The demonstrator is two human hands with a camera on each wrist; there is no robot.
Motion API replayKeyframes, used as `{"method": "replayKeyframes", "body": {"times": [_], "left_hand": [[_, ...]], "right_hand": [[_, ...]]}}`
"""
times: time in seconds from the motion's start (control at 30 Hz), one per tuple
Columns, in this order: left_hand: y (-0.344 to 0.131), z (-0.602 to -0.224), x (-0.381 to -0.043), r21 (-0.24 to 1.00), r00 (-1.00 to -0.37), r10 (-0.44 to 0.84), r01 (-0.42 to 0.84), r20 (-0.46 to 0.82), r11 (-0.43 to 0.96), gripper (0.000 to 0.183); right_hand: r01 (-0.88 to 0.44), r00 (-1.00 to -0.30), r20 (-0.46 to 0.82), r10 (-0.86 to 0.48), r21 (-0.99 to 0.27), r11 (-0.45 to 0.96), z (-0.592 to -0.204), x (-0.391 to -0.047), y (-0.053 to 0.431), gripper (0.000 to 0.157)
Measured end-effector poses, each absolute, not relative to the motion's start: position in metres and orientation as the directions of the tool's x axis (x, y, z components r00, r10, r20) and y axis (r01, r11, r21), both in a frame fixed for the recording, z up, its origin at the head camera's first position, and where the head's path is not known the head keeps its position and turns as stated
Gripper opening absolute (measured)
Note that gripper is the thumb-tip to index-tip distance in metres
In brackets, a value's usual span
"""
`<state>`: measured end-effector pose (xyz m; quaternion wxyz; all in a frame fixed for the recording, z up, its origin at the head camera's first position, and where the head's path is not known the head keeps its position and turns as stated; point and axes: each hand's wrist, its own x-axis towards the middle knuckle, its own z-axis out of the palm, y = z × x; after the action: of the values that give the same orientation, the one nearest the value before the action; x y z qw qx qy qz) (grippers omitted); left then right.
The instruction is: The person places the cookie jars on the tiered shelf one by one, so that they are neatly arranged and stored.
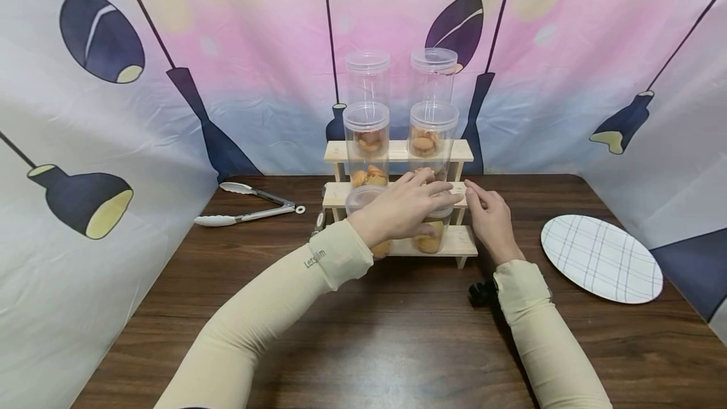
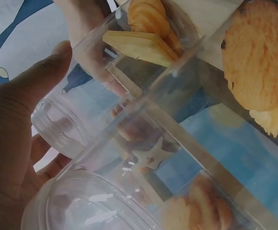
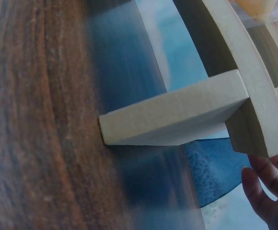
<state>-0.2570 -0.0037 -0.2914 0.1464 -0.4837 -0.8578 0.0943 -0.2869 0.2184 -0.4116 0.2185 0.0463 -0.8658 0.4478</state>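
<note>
A wooden three-tier stand (image 1: 461, 242) holds several clear lidded jars in two columns, with cookies in the lower parts of them. My left hand (image 1: 406, 210) reaches over the front right jar (image 1: 427, 243), thumb in front and fingers across the lid's far side. In the left wrist view, that jar's lid (image 2: 62, 127) lies between the thumb and the curled fingers. The front left jar (image 1: 363, 195) is partly hidden by the left arm. My right hand (image 1: 491, 216) is at the stand's right end, its loosely bent fingertips (image 3: 255, 184) by a board's end.
Metal tongs (image 1: 258, 212) with white tips lie spread to the left of the stand. A white checked oval plate (image 1: 602, 259) lies on the right of the dark wooden table (image 1: 363, 339). Printed cloth (image 1: 272, 81) hangs around the table.
</note>
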Motion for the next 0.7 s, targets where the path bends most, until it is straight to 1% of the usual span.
{"method": "replayKeyframes", "body": {"times": [0.07, 0.17, 0.3, 0.4, 0.5, 0.57, 0.7], "left_hand": [[-0.005, -0.291, -0.256, -0.279, -0.487, 0.856, 0.809, 0.171, 0.516, 0.073], [-0.009, -0.287, -0.253, -0.207, -0.487, 0.85, 0.827, 0.203, 0.523, 0.07], [-0.029, -0.278, -0.247, -0.104, -0.474, 0.83, 0.847, 0.292, 0.521, 0.066], [-0.051, -0.27, -0.242, -0.078, -0.454, 0.808, 0.853, 0.377, 0.516, 0.065], [-0.078, -0.266, -0.238, -0.064, -0.453, 0.772, 0.844, 0.446, 0.532, 0.064], [-0.097, -0.266, -0.235, -0.039, -0.467, 0.743, 0.835, 0.479, 0.549, 0.064], [-0.135, -0.274, -0.233, 0.02, -0.535, 0.673, 0.79, 0.51, 0.612, 0.064]], "right_hand": [[-0.275, -0.901, 0.418, 0.114, -0.755, 0.595, -0.411, -0.287, 0.218, 0.047], [-0.272, -0.903, 0.415, 0.113, -0.755, 0.597, -0.411, -0.286, 0.218, 0.048], [-0.275, -0.9, 0.42, 0.115, -0.754, 0.596, -0.411, -0.286, 0.214, 0.047], [-0.277, -0.897, 0.426, 0.122, -0.754, 0.595, -0.411, -0.286, 0.212, 0.047], [-0.273, -0.896, 0.425, 0.129, -0.755, 0.597, -0.411, -0.285, 0.212, 0.047], [-0.264, -0.899, 0.419, 0.132, -0.755, 0.6, -0.411, -0.284, 0.213, 0.048], [-0.245, -0.914, 0.389, 0.115, -0.757, 0.606, -0.411, -0.281, 0.213, 0.05]]}}
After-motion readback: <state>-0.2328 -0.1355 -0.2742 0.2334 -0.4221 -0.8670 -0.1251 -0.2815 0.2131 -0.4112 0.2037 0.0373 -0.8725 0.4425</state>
